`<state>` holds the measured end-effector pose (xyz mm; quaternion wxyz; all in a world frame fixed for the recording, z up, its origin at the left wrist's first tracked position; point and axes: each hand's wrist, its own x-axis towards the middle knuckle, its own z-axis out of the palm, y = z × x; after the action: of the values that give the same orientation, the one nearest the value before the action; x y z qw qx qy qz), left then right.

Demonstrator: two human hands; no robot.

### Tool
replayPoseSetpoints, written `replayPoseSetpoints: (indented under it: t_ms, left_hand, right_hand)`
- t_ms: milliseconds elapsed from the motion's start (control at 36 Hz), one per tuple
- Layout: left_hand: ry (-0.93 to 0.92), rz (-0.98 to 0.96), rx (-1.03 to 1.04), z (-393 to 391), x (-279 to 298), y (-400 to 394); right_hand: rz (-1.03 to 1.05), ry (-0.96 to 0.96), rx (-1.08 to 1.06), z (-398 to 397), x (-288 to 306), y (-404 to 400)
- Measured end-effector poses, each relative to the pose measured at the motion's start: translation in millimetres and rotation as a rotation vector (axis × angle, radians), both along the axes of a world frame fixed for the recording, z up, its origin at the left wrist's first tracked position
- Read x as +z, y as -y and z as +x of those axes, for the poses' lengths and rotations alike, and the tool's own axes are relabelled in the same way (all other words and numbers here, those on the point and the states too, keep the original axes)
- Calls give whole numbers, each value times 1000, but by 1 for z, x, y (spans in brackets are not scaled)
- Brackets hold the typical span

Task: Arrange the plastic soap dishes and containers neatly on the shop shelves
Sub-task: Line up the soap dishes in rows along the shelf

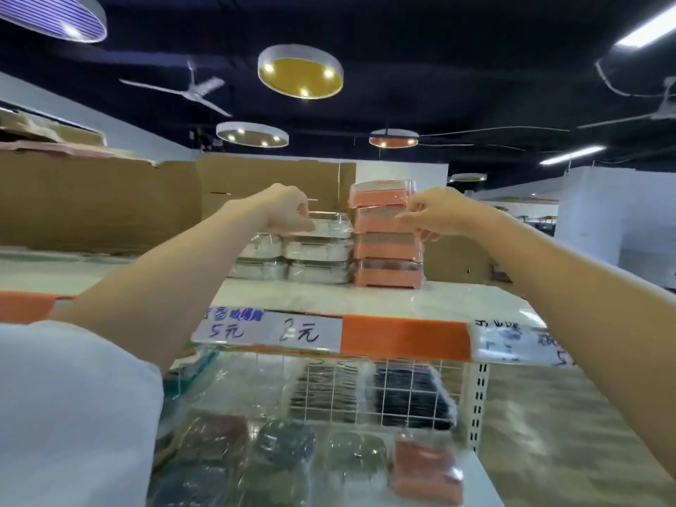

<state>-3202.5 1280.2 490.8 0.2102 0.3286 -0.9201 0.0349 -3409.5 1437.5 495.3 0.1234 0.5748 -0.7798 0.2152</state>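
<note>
Now, on the top shelf, we steady the orange stack with the right hand pinching it, while the left hand grips the clear dish just beside that stack, squaring edges.

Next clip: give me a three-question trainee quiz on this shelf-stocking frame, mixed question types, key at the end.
1. True or false: the pink soap dishes are stacked higher than the clear containers beside them.
2. Which hand touches the pink stack? A) left hand B) right hand C) neither
3. Fill in: the white price label is fixed to the shelf's ____ front edge.

Key: 1 true; 2 B; 3 orange.
</note>
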Motion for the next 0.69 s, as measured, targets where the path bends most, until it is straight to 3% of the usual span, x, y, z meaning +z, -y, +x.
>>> replayPoseSetpoints:
  t_ms: [306, 500, 694]
  left_hand:
    - [-52, 49, 157, -43, 28, 71]
    - [7, 223, 266, -57, 16, 101]
    - [-24, 371, 264, -70, 8, 105]
  right_hand:
    - [-219, 272, -167, -58, 30, 39]
    - [-196, 392, -218, -62, 37, 70]
    - [-152, 633, -209, -62, 35, 84]
